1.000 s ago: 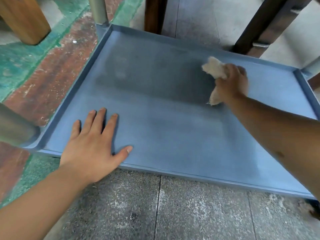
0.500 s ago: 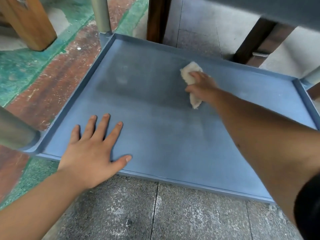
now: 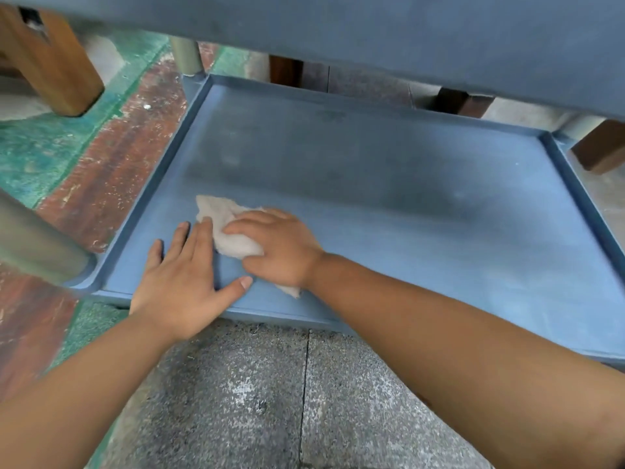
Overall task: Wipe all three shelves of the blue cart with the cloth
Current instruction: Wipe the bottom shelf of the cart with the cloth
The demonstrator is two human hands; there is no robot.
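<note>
The blue cart's bottom shelf [image 3: 389,184] is a flat tray with a raised rim, low over the floor. The underside of the shelf above [image 3: 372,32] spans the top of the view. A crumpled off-white cloth [image 3: 225,225] lies on the shelf near its front left corner. My right hand [image 3: 279,248] presses down on the cloth and grips it. My left hand [image 3: 184,282] rests flat on the shelf with fingers spread, its fingertips touching the cloth's left side.
Grey cart posts stand at the back left [image 3: 186,55] and front left [image 3: 33,242] corners. A wooden furniture leg [image 3: 50,59] is at the far left, dark wooden legs [image 3: 460,103] behind the cart. Speckled grey floor [image 3: 270,401] lies in front.
My right hand has swept the cloth from the shelf's back middle to the front left, next to my left hand. The view has dropped, bringing the upper shelf's underside in.
</note>
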